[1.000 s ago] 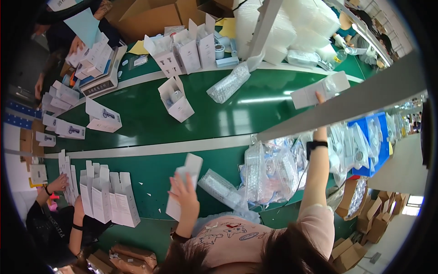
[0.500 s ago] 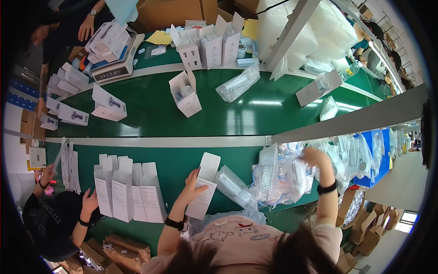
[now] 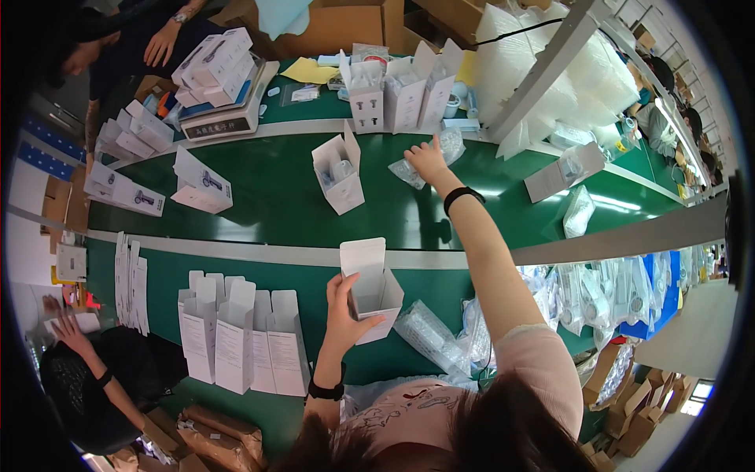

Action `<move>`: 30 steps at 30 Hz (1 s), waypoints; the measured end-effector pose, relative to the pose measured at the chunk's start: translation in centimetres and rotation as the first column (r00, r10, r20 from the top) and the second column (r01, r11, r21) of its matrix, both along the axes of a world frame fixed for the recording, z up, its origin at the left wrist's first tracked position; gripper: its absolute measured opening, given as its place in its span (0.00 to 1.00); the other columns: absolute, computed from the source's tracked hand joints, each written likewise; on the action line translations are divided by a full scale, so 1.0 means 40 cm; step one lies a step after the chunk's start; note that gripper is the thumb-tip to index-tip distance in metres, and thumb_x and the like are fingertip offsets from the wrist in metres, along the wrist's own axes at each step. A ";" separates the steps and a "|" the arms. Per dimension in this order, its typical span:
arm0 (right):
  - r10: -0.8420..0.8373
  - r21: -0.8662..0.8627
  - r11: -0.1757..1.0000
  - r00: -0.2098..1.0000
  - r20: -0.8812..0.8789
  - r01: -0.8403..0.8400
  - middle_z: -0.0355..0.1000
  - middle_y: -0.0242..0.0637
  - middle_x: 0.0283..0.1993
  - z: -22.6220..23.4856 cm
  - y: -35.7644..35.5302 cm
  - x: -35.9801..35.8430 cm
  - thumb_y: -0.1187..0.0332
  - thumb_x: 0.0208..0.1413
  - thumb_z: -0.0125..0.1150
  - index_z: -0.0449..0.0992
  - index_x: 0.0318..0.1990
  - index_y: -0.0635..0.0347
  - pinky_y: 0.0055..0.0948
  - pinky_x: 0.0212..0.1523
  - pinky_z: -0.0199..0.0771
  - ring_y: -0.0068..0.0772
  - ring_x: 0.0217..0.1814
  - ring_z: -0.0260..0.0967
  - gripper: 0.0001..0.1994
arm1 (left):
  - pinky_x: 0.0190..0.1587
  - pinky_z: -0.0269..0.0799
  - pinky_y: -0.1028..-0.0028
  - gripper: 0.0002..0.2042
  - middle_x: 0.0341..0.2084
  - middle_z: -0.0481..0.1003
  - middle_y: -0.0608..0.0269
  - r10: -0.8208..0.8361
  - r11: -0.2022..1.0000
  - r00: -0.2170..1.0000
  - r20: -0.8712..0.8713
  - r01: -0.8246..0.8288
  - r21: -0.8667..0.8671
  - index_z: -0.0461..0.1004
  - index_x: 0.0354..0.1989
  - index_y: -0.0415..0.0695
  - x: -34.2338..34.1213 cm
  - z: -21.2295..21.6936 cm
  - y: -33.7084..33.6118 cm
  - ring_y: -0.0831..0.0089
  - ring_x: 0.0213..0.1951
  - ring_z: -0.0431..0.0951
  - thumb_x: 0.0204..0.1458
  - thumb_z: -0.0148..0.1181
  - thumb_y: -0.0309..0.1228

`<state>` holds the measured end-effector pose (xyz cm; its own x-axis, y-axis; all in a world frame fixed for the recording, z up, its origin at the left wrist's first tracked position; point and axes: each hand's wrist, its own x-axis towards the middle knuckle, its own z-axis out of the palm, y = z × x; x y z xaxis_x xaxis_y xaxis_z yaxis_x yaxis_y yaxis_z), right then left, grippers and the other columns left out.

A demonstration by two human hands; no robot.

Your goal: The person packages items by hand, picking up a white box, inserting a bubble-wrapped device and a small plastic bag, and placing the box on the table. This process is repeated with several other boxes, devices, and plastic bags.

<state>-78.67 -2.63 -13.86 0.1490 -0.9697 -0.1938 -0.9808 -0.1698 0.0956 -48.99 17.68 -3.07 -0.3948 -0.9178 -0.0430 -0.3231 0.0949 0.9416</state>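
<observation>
My left hand [image 3: 346, 315] is closed round the side of a white carton [image 3: 377, 295], fingers on one side and thumb across its front. The carton's top flap stands up, and no contents show inside. Stretched across the green belt [image 3: 275, 224], my right hand [image 3: 427, 163] is closed over a bubble-wrapped package [image 3: 452, 145], whose ends show on both sides of the hand. Another bubble-wrapped package [image 3: 429, 334] lies just right of the carton I hold. Several upright white cartons [image 3: 236, 334] with raised flaps stand left of my left hand.
An open carton [image 3: 338, 185] with something in it stands on the belt. Bagged parts [image 3: 586, 299] lie at right beside a blue bin [image 3: 657, 303]. A slanted metal beam [image 3: 629, 240] crosses at right. A co-worker's hand [image 3: 72, 334] is at left; flat cartons [image 3: 131, 283] stand nearby.
My right hand has gone from the bagged parts at right to the package on the belt. The carton in my left hand has tilted, its opening now showing. The view has shifted slightly.
</observation>
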 end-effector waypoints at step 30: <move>0.191 -0.425 0.886 0.691 0.697 0.183 0.49 0.43 0.59 0.423 0.733 0.395 0.63 0.35 0.63 0.70 0.41 0.50 0.50 0.56 0.45 0.58 0.62 0.39 0.20 | 0.51 0.60 0.61 0.36 0.52 0.51 0.46 0.374 0.918 0.848 -0.376 -0.397 0.017 0.45 0.41 0.45 -0.039 -0.119 0.204 0.58 0.51 0.60 0.28 0.70 0.24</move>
